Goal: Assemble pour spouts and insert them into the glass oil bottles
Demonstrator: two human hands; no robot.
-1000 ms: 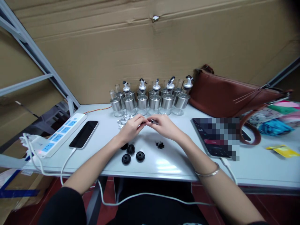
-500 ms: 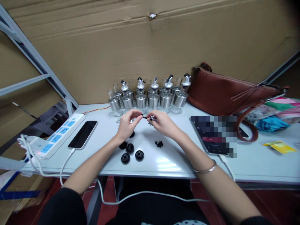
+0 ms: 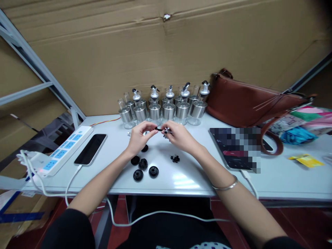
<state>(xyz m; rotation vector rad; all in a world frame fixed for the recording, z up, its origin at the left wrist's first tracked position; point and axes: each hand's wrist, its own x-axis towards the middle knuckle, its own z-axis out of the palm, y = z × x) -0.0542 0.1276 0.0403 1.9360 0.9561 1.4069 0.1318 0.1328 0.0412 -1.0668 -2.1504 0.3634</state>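
My left hand [image 3: 139, 137] and my right hand [image 3: 179, 135] meet above the table, each with thumb and fingertips pinched. Between them runs a small, thin black piece [image 3: 159, 129], gripped at both ends; its exact kind is too small to make out. Below my right fingers, partly hidden by them, lie small dark and silvery parts [image 3: 166, 136]. Several round black caps [image 3: 154, 172] are scattered nearer the table's front edge. A cluster of tiny black pieces [image 3: 175, 158] lies to their right. Behind my left hand, some clear parts [image 3: 129, 133] are mostly covered.
Behind my hands stand rows of glass bottles [image 3: 168, 111] with metal sleeves, several topped with pourer spouts [image 3: 185, 90]. On the left are a phone [image 3: 90, 149] and a power strip [image 3: 67, 148]. A tablet-like device [image 3: 220, 152], brown bag [image 3: 249, 100] and yellow packet [image 3: 307, 160] occupy the right.
The whole view has shifted slightly. Both hands stay pinched on the thin black piece in nearly the same pose, with only slight finger movement.
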